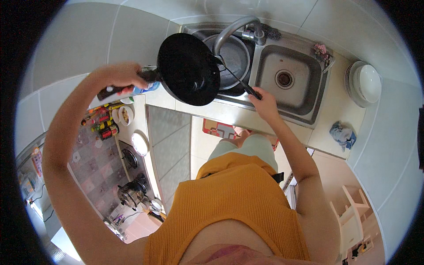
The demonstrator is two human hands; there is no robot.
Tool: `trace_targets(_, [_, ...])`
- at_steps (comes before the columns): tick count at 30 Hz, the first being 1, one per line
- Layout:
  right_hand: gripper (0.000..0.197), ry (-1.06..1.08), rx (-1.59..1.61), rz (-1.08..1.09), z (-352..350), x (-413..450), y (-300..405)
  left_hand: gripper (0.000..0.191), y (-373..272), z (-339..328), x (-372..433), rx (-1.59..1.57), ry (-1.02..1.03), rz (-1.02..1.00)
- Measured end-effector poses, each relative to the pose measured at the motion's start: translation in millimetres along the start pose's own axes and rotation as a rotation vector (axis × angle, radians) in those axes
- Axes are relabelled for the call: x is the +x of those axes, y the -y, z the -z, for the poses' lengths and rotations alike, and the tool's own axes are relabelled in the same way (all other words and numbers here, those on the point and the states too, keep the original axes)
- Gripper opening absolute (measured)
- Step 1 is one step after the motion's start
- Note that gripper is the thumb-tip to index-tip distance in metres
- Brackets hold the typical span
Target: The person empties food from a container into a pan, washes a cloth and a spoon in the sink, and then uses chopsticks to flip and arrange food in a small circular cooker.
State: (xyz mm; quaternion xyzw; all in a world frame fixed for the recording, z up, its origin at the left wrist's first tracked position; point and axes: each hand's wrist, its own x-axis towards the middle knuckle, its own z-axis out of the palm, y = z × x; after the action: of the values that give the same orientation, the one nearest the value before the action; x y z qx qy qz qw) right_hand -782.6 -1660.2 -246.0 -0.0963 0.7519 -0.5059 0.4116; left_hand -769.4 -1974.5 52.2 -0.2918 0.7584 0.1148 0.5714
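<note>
My left hand [121,74], a little blurred, grips the handle of a black frying pan [188,69]. The pan is tilted above the left sink bowl, its dark inside facing me. In my right hand [266,105] is a black-handled cooking utensil [244,86] with a thin shaft. The dark head of the utensil is at the pan's right rim; its exact shape is hard to make out. Beneath the pan and the curved metal faucet [237,25], a round metal basin [237,59] sits in the left sink bowl, partly hidden by the pan.
The right sink bowl [270,71] has a drain strainer. Stacked white bowls and plates [367,84] and a crumpled blue cloth [343,135] lie on the right counter. Bottles [107,127], a bowl of food [126,116] and a pot on the stove [131,193] are at left.
</note>
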Motion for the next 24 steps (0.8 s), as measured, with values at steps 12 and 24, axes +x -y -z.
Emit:
trace_targets(12, [0.033, -0.210, -0.728, 0.764, 2, 18, 32, 0.022, -98, 18, -7, 0.362, -0.210, 0.060])
trace_targets(24, [0.034, -0.146, -0.906, 0.723, -1, 7, 82, 0.019, -62, -6, 31, 0.433, -0.427, 0.320])
